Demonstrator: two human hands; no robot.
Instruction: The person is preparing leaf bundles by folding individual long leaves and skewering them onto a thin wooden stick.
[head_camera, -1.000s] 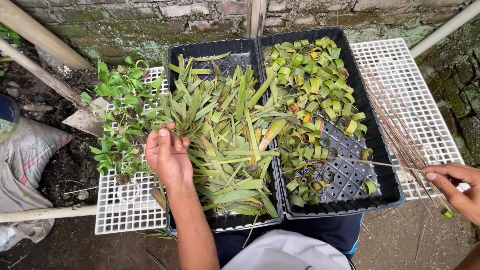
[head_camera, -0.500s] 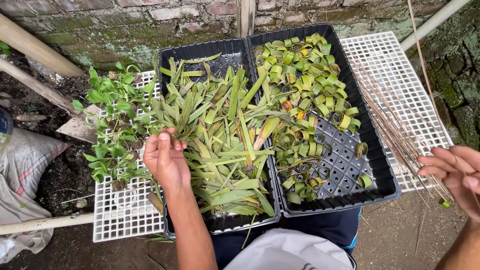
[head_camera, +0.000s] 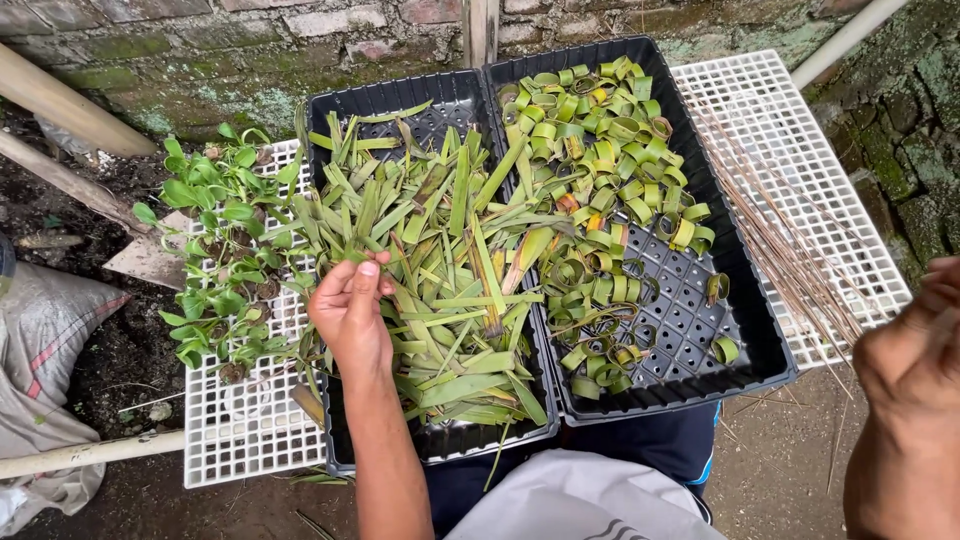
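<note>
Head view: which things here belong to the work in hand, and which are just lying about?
In the work:
- left hand, fingers pinched in the flat leaf strips
- left black tray holding the strips
- right black tray with rolled leaf rings
- thin brown sticks near the right hand

Lying about:
- small green plants
- white grid trays
- sack
- bamboo poles

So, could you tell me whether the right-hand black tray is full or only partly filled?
Partly filled. The right black tray holds rolled leaf rings across its far and middle parts, while its perforated floor lies bare near the front right.
</note>
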